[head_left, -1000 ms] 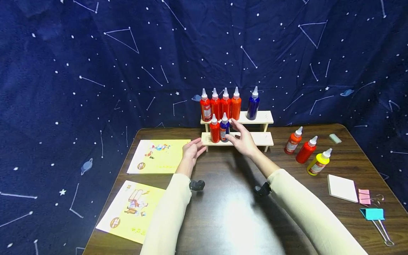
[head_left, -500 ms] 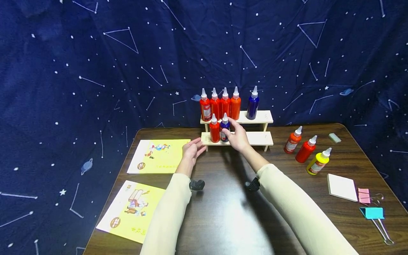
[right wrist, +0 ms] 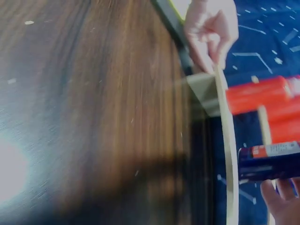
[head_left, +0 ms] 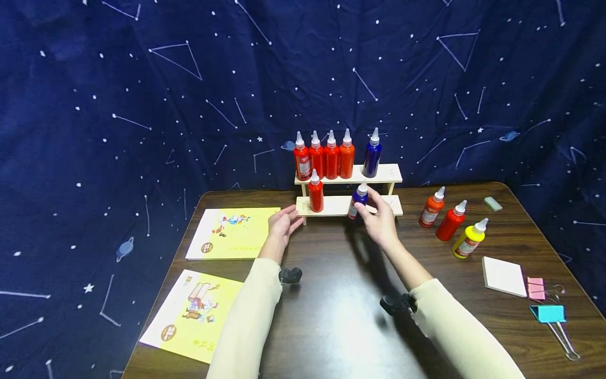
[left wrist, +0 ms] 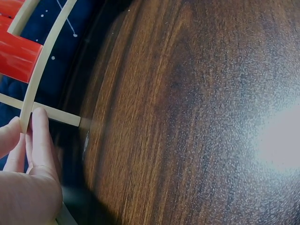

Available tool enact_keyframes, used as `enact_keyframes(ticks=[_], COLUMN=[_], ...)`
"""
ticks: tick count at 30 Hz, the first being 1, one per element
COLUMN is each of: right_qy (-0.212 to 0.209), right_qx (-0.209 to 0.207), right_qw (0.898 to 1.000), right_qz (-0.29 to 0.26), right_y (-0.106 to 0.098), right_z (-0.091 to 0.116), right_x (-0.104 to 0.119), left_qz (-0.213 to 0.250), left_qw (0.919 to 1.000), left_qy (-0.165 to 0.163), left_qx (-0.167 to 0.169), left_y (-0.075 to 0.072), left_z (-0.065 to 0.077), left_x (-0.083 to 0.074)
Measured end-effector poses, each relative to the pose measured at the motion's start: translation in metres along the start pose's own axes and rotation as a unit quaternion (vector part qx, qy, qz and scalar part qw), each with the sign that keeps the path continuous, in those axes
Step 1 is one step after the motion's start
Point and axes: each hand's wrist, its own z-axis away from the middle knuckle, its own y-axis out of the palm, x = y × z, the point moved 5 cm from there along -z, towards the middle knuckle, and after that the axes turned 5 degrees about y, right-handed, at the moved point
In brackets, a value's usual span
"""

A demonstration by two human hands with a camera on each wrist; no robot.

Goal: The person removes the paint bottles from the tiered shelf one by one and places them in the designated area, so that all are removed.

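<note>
My right hand (head_left: 380, 221) grips a dark blue paint bottle (head_left: 358, 201) with a clear pointed cap. The bottle tilts a little and overlaps the front edge of the lower shelf in the head view. In the right wrist view the base of the blue bottle (right wrist: 262, 164) is close beside the plank. My left hand (head_left: 281, 226) pinches the left end of the lower plank of a two-tier wooden stand (head_left: 338, 205), thumb above and fingers beneath. One red bottle (head_left: 316, 197) stands on that lower plank.
Several red and orange bottles (head_left: 331, 160) and another blue bottle (head_left: 372, 159) occupy the upper tier. To the right stand loose bottles, including a yellow one (head_left: 468, 242), near a white pad (head_left: 504, 276) and a teal binder clip (head_left: 549, 314). Two booklets (head_left: 232, 234) lie left.
The blue bottle has come away from beside the red bottle, shifting right and toward me in my right hand. My left hand stays at the stand's end.
</note>
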Motion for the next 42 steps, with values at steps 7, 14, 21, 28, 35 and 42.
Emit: enact_keyframes(ticks=[7, 14, 21, 28, 35, 42], right_qy=[0.043, 0.085, 0.097, 0.090, 0.081, -0.038], right_qx=[-0.114, -0.179, -0.175, -0.168, -0.166, -0.269], right_qw=[0.991, 0.971, 0.971, 0.973, 0.973, 0.952], right_qz=[0.054, 0.134, 0.134, 0.130, 0.142, 0.142], right_y=[-0.065, -0.110, -0.115, -0.114, -0.115, -0.115], right_z=[0.026, 0.039, 0.034, 0.028, 0.029, 0.038], right_x=[-0.038, -0.069, -0.084, -0.088, -0.087, -0.055], left_qz=[-0.003, -0.004, -0.002, 0.001, 0.000, -0.002], left_qw=[1.0000, 1.0000, 1.0000, 1.0000, 1.0000, 1.0000], left_qy=[0.000, -0.002, -0.001, 0.000, 0.002, 0.004], left_qx=[-0.002, -0.004, 0.000, -0.001, 0.001, 0.001], left_y=[-0.002, -0.002, 0.000, -0.001, -0.001, 0.001], left_z=[0.000, -0.001, -0.001, -0.001, 0.000, 0.000], left_x=[-0.002, -0.003, -0.001, 0.000, -0.001, 0.000])
